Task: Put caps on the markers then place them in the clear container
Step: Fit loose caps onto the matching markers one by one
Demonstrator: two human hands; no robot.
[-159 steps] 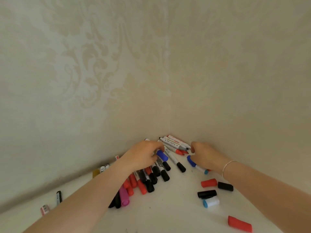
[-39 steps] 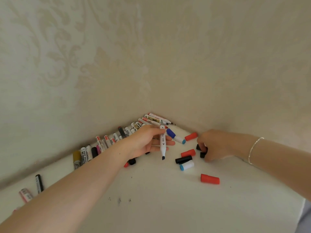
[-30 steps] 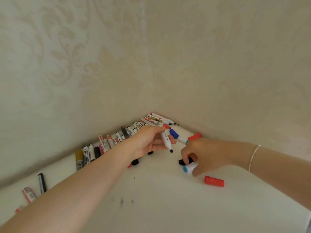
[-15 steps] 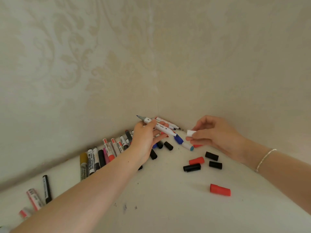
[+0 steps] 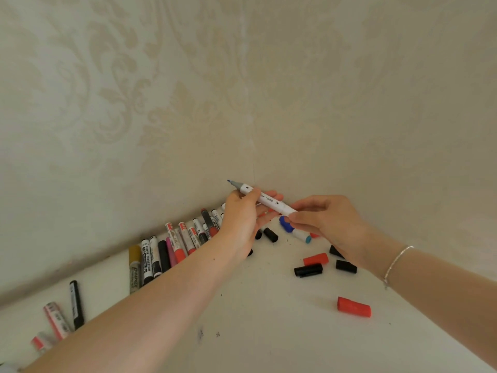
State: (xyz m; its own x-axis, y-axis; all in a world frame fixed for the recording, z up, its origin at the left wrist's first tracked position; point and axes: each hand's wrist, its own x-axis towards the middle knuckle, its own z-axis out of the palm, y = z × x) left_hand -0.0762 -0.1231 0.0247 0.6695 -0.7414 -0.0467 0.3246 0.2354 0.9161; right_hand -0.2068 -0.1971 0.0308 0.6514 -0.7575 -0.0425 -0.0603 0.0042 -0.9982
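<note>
A white marker (image 5: 265, 198) is held up off the bench (image 5: 269, 332) between both hands, tilted so its grey uncapped tip points up and to the left. The left hand (image 5: 243, 222) has its thumb and fingers curled round the middle of the barrel, so that grip is clamped on it. The right hand (image 5: 326, 222) pinches the lower right end of the same marker; a white cap looks to be pressed on there, though the fingers hide most of it, so that can't be told for sure.

Just below the hands a blue-capped marker (image 5: 293, 230) is lying on the bench. A row of markers (image 5: 172, 249) is lined up against the left wall, with a few more (image 5: 63, 310) further along near the left edge. Loose caps are scattered to the right: a red cap (image 5: 316, 259), a black cap (image 5: 308, 270) touching it, another black cap (image 5: 346, 266) just beside, and a bigger red cap (image 5: 354, 306) well apart, nearer the camera.

The bench is white and tucked into a corner of cream patterned wallpaper (image 5: 134, 103). A thin bracelet (image 5: 396, 262) is worn on the right wrist.
</note>
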